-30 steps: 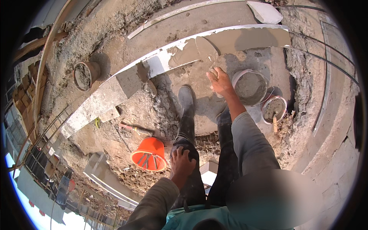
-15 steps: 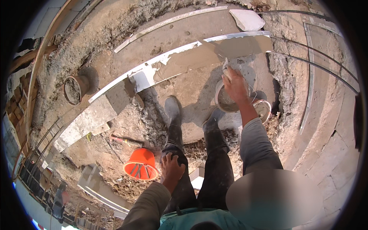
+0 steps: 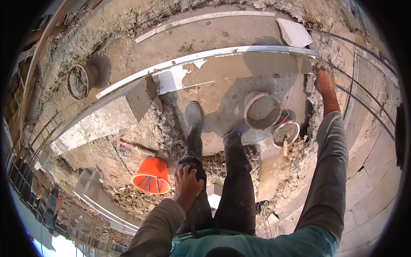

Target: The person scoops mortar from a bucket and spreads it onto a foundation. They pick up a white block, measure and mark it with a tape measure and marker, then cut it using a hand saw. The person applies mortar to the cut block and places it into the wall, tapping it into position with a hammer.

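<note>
My left hand (image 3: 189,185) rests on my left knee, its fingers apart and holding nothing. Stretched out to the right, my right hand (image 3: 325,80) is closed around a trowel, mostly hidden by the hand. It is at the right end of a low white block wall (image 3: 169,80), partly coated with wet grey-brown mortar (image 3: 244,65). A straight metal edge strip (image 3: 205,54) runs along the wall's top. Between my right boot and the wall stands a bucket of mortar (image 3: 263,112). A smaller pail (image 3: 286,132) sits beside it, a wooden-handled tool at its rim.
An orange bucket (image 3: 152,174) and a hammer (image 3: 136,147) lie to the left. Another mortar bucket (image 3: 80,81) stands farther left. Steel bars (image 3: 364,88) stick out at the right. A white block piece (image 3: 294,33) lies beyond the wall. Rough broken ground surrounds my boots.
My right hand has moved right with the trowel, from above the mortar bucket to the wall's right end. My left hand stays on my knee. The view has shifted slightly.
</note>
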`<state>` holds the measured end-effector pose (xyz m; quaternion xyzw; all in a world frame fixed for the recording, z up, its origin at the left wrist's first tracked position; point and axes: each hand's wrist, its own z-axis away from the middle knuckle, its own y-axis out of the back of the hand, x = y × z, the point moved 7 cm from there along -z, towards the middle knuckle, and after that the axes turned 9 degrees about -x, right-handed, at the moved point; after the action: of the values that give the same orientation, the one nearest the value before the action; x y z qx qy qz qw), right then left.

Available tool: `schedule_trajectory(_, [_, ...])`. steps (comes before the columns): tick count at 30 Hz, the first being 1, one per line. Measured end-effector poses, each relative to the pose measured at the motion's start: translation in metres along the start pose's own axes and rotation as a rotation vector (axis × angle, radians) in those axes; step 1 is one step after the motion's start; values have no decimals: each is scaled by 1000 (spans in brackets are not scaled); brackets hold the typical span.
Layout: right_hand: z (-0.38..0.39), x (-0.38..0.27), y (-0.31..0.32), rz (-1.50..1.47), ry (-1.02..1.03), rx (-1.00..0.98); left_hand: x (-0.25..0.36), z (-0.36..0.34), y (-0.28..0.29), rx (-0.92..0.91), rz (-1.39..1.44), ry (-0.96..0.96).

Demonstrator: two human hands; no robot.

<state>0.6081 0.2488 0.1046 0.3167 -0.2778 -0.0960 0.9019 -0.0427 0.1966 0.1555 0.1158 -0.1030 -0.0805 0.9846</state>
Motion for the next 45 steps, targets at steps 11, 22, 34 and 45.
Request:
schedule_trajectory(11, [0,-19,-20,-151,81,69,-2,0,-1,24,24,-30])
schedule_trajectory(22, [48,-290,55,-335,636,145,-5,-1,-9,7,79,23])
schedule_trajectory(34, [190,-368,-71,-1619,318,-663,-4,4,-18,9,41,26])
schedule_trajectory(45, [156,-388,-76,-1412,345,21,1,4,-34,2,-26,19])
